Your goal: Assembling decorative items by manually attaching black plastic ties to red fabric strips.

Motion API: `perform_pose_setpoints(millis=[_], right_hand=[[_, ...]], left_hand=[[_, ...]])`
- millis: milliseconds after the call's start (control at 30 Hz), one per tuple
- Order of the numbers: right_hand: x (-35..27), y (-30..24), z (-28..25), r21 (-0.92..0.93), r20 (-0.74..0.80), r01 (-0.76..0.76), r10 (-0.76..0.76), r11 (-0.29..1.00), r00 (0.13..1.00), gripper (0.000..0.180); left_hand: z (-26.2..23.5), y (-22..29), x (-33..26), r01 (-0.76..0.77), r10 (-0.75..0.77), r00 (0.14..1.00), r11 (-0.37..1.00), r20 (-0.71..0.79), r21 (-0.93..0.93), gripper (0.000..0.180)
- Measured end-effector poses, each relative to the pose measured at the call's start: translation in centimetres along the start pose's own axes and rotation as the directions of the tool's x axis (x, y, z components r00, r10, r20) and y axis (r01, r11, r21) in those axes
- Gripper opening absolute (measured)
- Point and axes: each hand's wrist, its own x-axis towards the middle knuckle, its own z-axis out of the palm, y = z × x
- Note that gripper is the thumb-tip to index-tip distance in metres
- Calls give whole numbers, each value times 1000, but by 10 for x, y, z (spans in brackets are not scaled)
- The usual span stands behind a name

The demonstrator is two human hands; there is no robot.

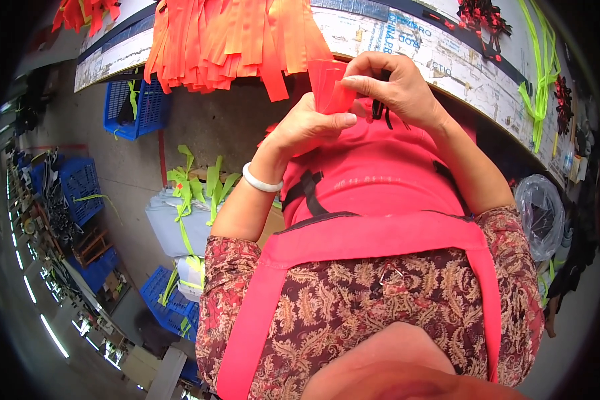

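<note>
My left hand (307, 128), with a white bangle on its wrist, is closed around a small bundle of orange-red fabric strips (329, 87) in front of my red apron (380, 180). The strips stand up out of the fist, their upper ends slightly fanned. My right hand (400, 90) touches the right edge of that bundle, thumb and forefinger pinched together there. Below its curled fingers hang short black strands (380, 111); whether the other fingers grip them is hidden. A large pile of orange strips (233, 43) hangs over the table edge, just beyond my left hand.
The worn white table (473, 83) runs across the far side. Yellow-green straps (540, 73) and black-red bunches (483, 23) lie on its right part. Blue crates (147, 110) stand on the floor at left, near a grey wrapped stack (167, 223) topped with yellow-green strips.
</note>
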Motion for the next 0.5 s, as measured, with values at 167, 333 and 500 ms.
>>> perform_pose_setpoints(millis=[167,333,500], right_hand=[[-6,-4,-2,-57,22,-56,58,997,998,15],[-9,0,3,-106,19,37,-35,994,999,17],[-12,-3,3,-231,-2,23,-25,973,1000,19]], left_hand=[[-8,2,-6,-10,13,1000,955,10,-297,30],[-7,2,-4,19,-5,999,962,53,-271,28],[-14,-7,5,-220,228,956,974,-185,59,30]])
